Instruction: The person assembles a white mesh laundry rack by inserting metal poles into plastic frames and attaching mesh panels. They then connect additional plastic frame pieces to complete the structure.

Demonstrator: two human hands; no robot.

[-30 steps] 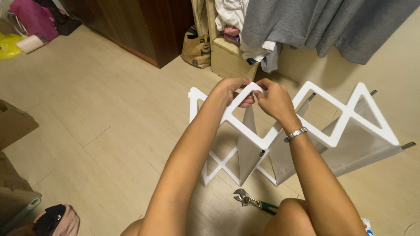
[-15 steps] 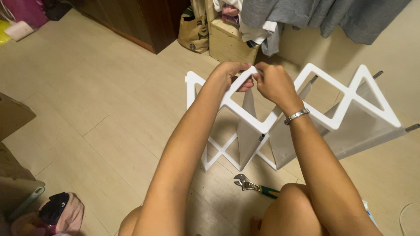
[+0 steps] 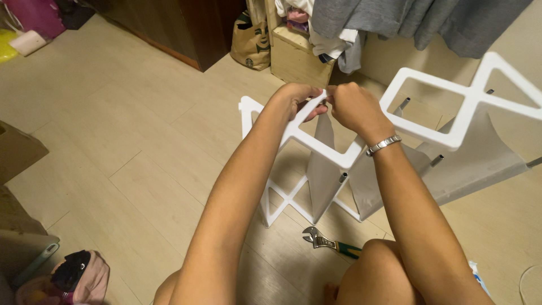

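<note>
A white plastic zigzag frame (image 3: 451, 133) with grey fabric panels (image 3: 474, 164) and metal rods stands on the light wood floor. My left hand (image 3: 296, 100) and my right hand (image 3: 353, 107) both pinch the frame's top bar at one upper corner, fingers closed on it, close together. A metal bracelet sits on my right wrist (image 3: 383, 145). What lies between my fingertips is hidden.
An adjustable wrench (image 3: 324, 243) with a green handle lies on the floor by my knee. A wooden box (image 3: 296, 59) and a paper bag (image 3: 251, 48) stand at the back under hanging grey clothes (image 3: 395, 20). Cardboard (image 3: 17, 149) and a pink bag (image 3: 73, 277) sit at left.
The view has come closer to the frame, which looks larger. Both hands stay on the same upper corner of the white frame.
</note>
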